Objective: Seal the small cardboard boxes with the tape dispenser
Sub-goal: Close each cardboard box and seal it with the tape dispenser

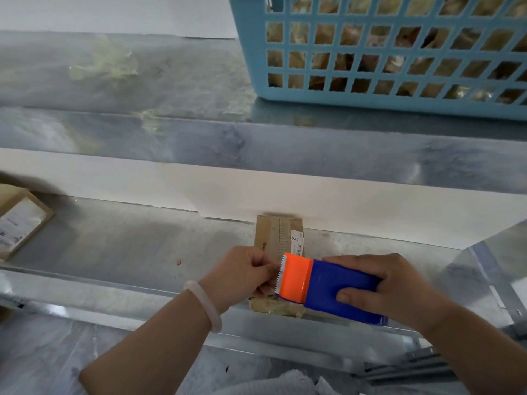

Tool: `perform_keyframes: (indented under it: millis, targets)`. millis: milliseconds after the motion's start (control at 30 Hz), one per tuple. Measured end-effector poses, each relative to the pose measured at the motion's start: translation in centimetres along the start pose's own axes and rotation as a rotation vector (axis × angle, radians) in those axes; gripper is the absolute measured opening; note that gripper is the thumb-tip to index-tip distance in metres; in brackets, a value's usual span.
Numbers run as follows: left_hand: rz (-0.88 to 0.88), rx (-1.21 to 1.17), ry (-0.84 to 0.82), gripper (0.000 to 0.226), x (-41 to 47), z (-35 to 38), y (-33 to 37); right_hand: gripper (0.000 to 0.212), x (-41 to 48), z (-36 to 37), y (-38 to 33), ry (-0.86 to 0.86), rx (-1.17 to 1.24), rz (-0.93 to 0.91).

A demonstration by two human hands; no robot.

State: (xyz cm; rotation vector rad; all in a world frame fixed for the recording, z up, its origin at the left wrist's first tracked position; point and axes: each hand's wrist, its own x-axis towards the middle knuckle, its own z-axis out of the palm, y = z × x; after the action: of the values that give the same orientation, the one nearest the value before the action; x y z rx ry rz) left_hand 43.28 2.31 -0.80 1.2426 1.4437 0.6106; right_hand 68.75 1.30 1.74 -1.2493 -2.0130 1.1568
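A small cardboard box [278,235] with a barcode label lies on the metal shelf [128,240], its near end hidden under my hands. My right hand [390,283] grips the blue body of a tape dispenser [333,286], whose orange head and toothed blade point left over the box. Just left of the blade, the curled fingers of my left hand [242,273] pinch at the tape end; the tape itself is hard to make out. A pale bangle sits on my left wrist.
A light-blue plastic basket [385,92] holding wrapped items stands on the upper shelf at the right. Another labelled cardboard box [20,223] lies at the far left of the lower shelf. A white wall strip runs behind the box.
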Motion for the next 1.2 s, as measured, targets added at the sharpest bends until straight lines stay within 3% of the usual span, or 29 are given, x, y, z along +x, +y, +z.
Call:
perform_keyframes:
  millis: [333,567,800,967,1133,1200]
  targets:
    - [-0.091,-0.065,0.218,0.016,-1.1,-5.3,-3.0,0.057,-2.3,-3.8,1.9,-0.008,-0.011,0.161]
    - [-0.224,-0.073,0.214,0.021,-0.4,-2.2,-6.5,0.041,-2.0,-2.8,4.3,-0.078,-0.084,0.288]
    - [-0.361,-0.262,0.163,0.026,0.7,-0.2,-7.7,0.040,-0.7,-1.6,6.6,-0.096,-0.122,0.341]
    - [-0.395,-0.196,0.128,0.027,0.1,0.0,-7.6,0.040,-0.4,-1.3,7.0,-0.100,-0.130,0.337]
    - [-0.621,-0.571,0.045,0.026,-0.1,1.0,-6.7,0.040,-0.4,-1.1,7.3,-0.094,-0.141,0.332]
    - [-0.689,-0.613,0.018,0.027,0.1,1.1,-6.2,0.040,-0.6,-1.0,7.4,-0.084,-0.135,0.336]
